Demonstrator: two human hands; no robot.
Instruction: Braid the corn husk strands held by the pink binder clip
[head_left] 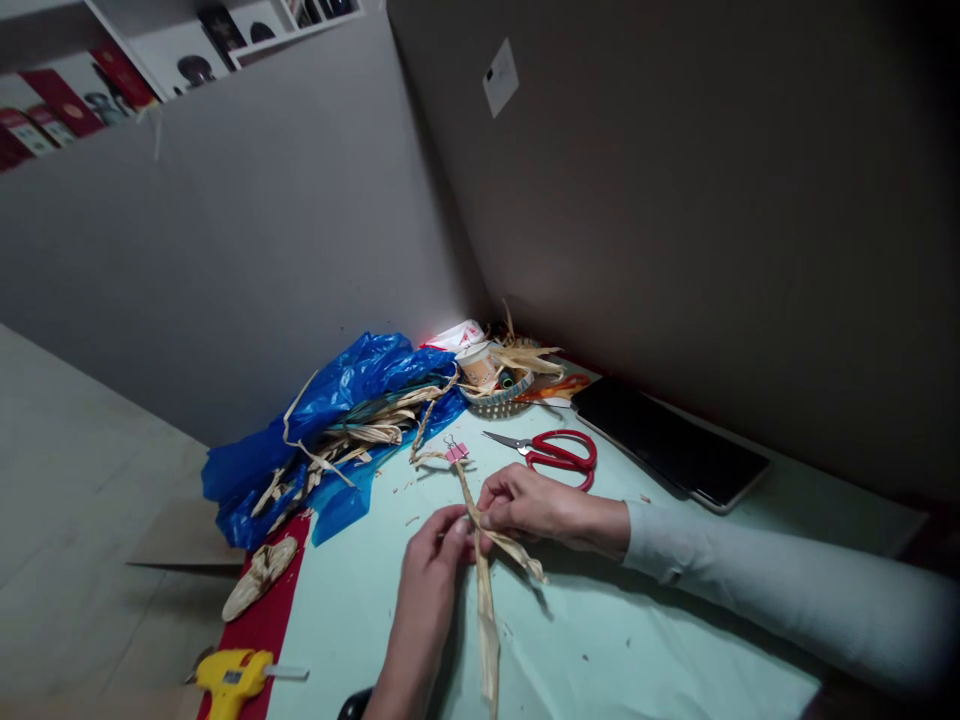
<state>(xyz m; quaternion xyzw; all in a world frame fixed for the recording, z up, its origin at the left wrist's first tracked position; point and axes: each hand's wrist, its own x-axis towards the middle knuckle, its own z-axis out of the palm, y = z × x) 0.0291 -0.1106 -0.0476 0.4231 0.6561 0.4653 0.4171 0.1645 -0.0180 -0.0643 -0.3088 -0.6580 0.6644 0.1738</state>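
Note:
Both my hands work on dried straw-coloured husk strips (486, 600) lying on a pale green table (600, 640). My left hand (431, 570) pinches the strips from the left. Fingers closed, my right hand (536, 505) grips them from the right. The strips run up to a small pink binder clip (456, 452) that clamps their far end. Loose strip ends trail down toward the table's near edge.
Red-handled scissors (559, 452) lie just beyond my right hand. A blue plastic bag (337, 420) with more husks sits at back left, a small basket (499, 390) behind it. A dark tablet (671, 442) lies to the right, a yellow glue gun (232, 680) at lower left.

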